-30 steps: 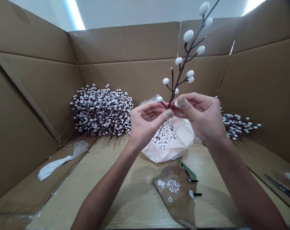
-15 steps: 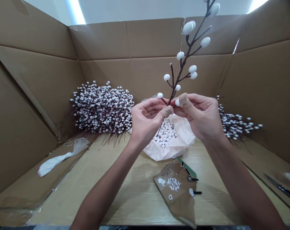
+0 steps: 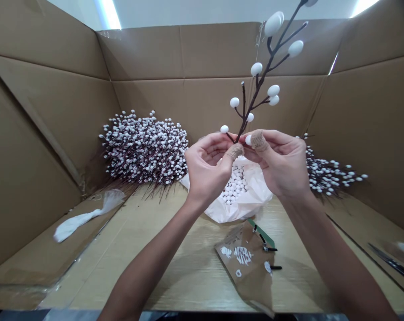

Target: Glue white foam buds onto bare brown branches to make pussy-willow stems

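Observation:
My left hand [image 3: 210, 162] pinches the brown stem of an artificial berry branch [image 3: 261, 80] near its lower part. The branch leans up to the right and carries several white berries; one side twig [image 3: 243, 93] ends bare. Between the thumb and fingers of my right hand [image 3: 282, 160] is a white berry [image 3: 248, 140], close beside the stem. Whether that berry sits on a twig is hidden by the fingers. Both thumbs wear tan wraps. Below my hands, a white plastic bag [image 3: 218, 213] holds many loose white berries [image 3: 234, 185].
Bundled berry branches [image 3: 144, 149] lie at the back left, a smaller bunch [image 3: 332, 176] at the right. A cardboard piece [image 3: 251, 281] with white smears lies in front. Scissors [image 3: 393, 263] are at the right edge, a white glue-like pouch [image 3: 76, 225] at left. Cardboard walls [image 3: 215, 53] surround the table.
The view has shifted slightly. The branch has tilted a little further right and come nearer, still in my left hand; my right hand keeps its pinch on the berry.

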A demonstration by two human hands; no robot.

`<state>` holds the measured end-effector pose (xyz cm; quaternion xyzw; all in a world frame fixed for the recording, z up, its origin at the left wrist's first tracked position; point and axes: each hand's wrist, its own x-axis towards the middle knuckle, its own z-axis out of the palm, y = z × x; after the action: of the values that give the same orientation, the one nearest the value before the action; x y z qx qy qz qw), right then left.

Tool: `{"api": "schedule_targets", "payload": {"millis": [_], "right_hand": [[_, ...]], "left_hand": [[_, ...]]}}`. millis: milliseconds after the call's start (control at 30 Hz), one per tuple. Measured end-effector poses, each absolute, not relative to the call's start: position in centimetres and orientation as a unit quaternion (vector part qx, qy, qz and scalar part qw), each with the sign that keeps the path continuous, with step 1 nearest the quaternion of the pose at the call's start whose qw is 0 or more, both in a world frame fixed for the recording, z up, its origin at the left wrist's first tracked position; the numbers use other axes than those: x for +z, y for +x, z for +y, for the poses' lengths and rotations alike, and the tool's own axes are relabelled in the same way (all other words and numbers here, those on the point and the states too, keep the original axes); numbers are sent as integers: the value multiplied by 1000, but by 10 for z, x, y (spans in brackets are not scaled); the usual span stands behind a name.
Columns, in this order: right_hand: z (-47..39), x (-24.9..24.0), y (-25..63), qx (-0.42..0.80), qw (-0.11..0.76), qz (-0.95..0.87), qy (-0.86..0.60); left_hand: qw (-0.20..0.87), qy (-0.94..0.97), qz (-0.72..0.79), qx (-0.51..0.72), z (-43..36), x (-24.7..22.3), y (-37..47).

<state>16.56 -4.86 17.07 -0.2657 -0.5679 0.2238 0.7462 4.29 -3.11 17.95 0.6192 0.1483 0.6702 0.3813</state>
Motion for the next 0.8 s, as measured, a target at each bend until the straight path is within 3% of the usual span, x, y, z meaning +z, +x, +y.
{"api": "schedule_targets", "payload": {"millis": [467,800], "right_hand": [[-45,170,169,229,725,-567,-317],[-43,168,168,272,739,-560,-258]], "left_hand": [[391,613,167,667,-30,179,44],[392,609,173,668,-27,179,45]]}}
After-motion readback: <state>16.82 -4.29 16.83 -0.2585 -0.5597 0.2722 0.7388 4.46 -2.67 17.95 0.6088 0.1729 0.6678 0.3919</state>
